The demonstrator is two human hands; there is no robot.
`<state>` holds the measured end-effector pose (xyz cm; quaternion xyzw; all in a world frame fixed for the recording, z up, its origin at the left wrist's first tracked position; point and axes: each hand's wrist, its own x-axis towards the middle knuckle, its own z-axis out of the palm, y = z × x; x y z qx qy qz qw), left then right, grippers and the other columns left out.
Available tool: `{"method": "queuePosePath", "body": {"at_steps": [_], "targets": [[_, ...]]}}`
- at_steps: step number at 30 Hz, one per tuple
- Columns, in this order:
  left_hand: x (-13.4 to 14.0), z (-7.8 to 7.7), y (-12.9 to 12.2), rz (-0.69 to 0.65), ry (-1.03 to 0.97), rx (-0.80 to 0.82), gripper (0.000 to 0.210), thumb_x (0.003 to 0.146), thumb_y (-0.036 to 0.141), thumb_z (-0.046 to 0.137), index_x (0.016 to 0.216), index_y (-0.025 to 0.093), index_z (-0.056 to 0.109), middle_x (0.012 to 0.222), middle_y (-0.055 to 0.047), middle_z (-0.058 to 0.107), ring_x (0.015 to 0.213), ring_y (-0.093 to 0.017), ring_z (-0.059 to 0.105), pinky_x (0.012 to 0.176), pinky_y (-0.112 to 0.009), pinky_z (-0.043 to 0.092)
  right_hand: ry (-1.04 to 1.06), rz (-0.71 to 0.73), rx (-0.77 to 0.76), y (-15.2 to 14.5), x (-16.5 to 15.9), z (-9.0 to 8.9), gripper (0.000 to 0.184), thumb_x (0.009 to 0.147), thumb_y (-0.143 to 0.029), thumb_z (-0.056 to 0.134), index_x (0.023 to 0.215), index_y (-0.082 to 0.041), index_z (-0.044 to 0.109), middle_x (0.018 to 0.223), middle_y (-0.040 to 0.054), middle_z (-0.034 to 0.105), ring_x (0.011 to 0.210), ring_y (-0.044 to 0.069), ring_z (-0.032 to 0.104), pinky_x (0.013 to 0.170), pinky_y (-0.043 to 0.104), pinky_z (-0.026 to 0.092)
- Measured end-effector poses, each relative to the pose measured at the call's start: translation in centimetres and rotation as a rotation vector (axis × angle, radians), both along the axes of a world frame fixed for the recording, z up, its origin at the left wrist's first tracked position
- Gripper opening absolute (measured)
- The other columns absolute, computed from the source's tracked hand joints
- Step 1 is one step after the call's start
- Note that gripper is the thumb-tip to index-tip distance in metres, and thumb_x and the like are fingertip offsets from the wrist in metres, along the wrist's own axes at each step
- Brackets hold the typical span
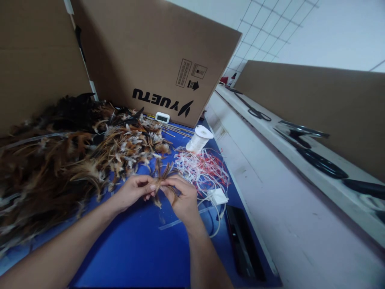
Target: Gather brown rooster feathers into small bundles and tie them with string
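Between my two hands is a small bunch of brown feathers (163,175), its tips fanning out above and below the fingers. My left hand (139,189) pinches it from the left with thumb and fingertips. From the right, my right hand (184,197) grips the same bunch, its fingers curled and close to the left fingertips. To the left spreads a large pile of loose feathers (87,156) in brown, black and cream. Just past my right hand lies a tangle of white and red strips (204,168). A white spool (199,139) stands tilted behind that tangle.
A blue tabletop (120,249) lies under my hands. Cardboard panels (144,52) stand behind the feathers, with a small white digital display (162,117) at their foot. A white adapter (218,196) with cable and a black flat device (245,243) lie right. Scissors (259,114) rest on the ledge.
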<state>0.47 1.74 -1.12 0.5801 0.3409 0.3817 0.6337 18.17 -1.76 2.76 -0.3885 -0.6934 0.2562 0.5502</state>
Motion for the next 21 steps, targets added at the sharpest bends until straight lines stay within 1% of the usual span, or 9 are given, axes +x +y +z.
{"method": "queuePosePath", "body": {"at_steps": [4, 8, 12, 16, 19, 21], "targets": [[-0.2, 0.2, 0.2, 0.057, 0.045, 0.101, 0.029, 0.082, 0.04, 0.064, 0.071, 0.014, 0.064, 0.059, 0.002, 0.057, 0.05, -0.008, 0.05, 0.049, -0.019, 0.039, 0.066, -0.042, -0.028, -0.1, 0.4, 0.3, 0.011, 0.079, -0.017, 0.069, 0.088, -0.022, 0.071, 0.082, 0.003, 0.069, 0.077, 0.016, 0.065, 0.072, 0.029, 0.052], [-0.3, 0.9, 0.1, 0.141, 0.081, 0.192, 0.027, 0.081, 0.038, 0.063, 0.067, 0.015, 0.063, 0.055, 0.003, 0.056, 0.048, -0.009, 0.05, 0.048, -0.02, 0.04, 0.294, -0.08, -0.153, -0.1, 1.1, 0.1, 0.013, 0.077, -0.023, 0.071, 0.091, -0.022, 0.07, 0.084, 0.0024, 0.069, 0.076, 0.016, 0.065, 0.068, 0.028, 0.053], [-0.6, 1.3, 0.2, 0.249, 0.165, 0.37, 0.025, 0.082, 0.031, 0.061, 0.062, 0.016, 0.063, 0.053, 0.002, 0.057, 0.048, -0.01, 0.052, 0.049, -0.02, 0.041, 0.509, -0.088, -0.251, 0.2, 1.6, -0.5, 0.009, 0.081, -0.027, 0.069, 0.089, -0.022, 0.07, 0.079, 0.0008, 0.069, 0.067, 0.013, 0.063, 0.062, 0.025, 0.05], [-1.0, 1.0, 0.5, 0.332, 0.228, 0.532, 0.024, 0.083, 0.026, 0.06, 0.061, 0.017, 0.064, 0.052, 0.002, 0.058, 0.048, -0.01, 0.052, 0.05, -0.02, 0.041, 0.629, -0.075, -0.284, 0.5, 1.6, -0.6, 0.009, 0.081, -0.028, 0.069, 0.081, -0.02, 0.07, 0.065, -0.0018, 0.065, 0.058, 0.01, 0.058, 0.057, 0.023, 0.046], [-1.3, 0.4, 0.7, 0.386, 0.251, 0.598, 0.022, 0.082, 0.023, 0.061, 0.061, 0.017, 0.064, 0.051, 0.002, 0.058, 0.047, -0.01, 0.052, 0.05, -0.02, 0.04, 0.656, -0.078, -0.294, 0.7, 1.6, -0.4, 0.01, 0.081, -0.029, 0.068, 0.078, -0.019, 0.069, 0.061, -0.003, 0.062, 0.054, 0.009, 0.054, 0.054, 0.022, 0.043], [-1.4, 0.1, 0.9, 0.416, 0.25, 0.619, 0.022, 0.083, 0.023, 0.061, 0.062, 0.018, 0.064, 0.051, 0.003, 0.058, 0.047, -0.01, 0.052, 0.051, -0.02, 0.04, 0.634, -0.104, -0.305, 0.7, 1.6, -0.3, 0.011, 0.082, -0.029, 0.068, 0.077, -0.018, 0.068, 0.061, -0.0031, 0.062, 0.054, 0.008, 0.054, 0.054, 0.022, 0.043]]}}
